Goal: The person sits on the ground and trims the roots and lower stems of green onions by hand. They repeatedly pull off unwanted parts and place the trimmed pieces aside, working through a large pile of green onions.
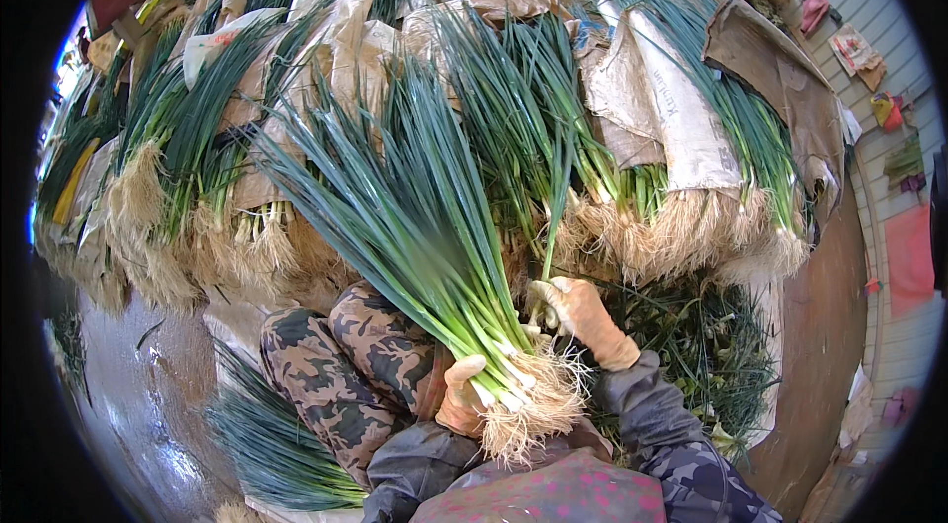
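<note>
A large bunch of green onions (pixel 444 241) with long green leaves and pale stringy roots lies slanted across my lap. Around its white stem ends, my left hand (pixel 461 397), in an orange-stained glove, is closed, its thumb on top and the other fingers hidden beneath. To the right of the bunch, my right hand (pixel 581 315), in a similar glove, pinches a single green onion (pixel 557 227) low on its stem, with its leaves pointing up. The roots (pixel 533 412) of the bunch hang over my patterned apron (pixel 548 490).
Rows of green onions (pixel 666 219) and woven sacks (pixel 689 115) lie in front of me. Loose leaves and trimmings (pixel 703 352) are heaped at my right. Another green onion pile (pixel 281 441) lies at my left, beside my camouflage trousers (pixel 333 375). The floor (pixel 148 390) looks wet.
</note>
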The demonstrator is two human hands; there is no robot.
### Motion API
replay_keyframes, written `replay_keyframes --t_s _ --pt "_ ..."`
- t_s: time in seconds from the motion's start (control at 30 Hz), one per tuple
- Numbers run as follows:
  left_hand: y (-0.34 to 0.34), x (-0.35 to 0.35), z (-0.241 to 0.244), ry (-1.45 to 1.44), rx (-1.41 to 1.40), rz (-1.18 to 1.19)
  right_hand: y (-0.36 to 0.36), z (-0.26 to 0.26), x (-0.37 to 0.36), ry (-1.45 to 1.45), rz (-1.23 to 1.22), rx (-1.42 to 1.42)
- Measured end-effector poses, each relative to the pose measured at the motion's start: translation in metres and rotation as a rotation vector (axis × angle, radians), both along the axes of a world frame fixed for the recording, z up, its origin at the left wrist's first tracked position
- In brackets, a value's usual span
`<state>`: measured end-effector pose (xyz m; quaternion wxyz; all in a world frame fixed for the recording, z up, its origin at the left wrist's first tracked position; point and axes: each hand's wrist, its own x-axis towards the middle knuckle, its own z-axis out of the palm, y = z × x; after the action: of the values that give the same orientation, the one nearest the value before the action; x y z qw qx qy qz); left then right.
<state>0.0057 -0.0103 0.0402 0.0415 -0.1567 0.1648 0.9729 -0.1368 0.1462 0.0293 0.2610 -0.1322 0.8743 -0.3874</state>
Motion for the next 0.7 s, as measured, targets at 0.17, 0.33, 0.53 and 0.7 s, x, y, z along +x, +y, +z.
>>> replay_keyframes --t_s 0.17,0.33,0.53,0.7 --pt "-0.003 0.005 -0.008 -0.045 0.003 0.011 0.002 -0.009 0.043 0.916 0.296 0.035" --pt "0.000 0.004 -0.013 0.085 0.026 0.080 0.042 0.090 0.040 -0.633 -0.080 -0.446" --pt "-0.001 0.014 -0.025 0.053 0.084 -0.016 -0.009 0.036 0.015 -0.279 -0.090 -0.271" --pt "-0.002 0.033 -0.046 -0.089 0.103 0.069 -0.022 0.022 0.021 0.465 0.221 0.119"
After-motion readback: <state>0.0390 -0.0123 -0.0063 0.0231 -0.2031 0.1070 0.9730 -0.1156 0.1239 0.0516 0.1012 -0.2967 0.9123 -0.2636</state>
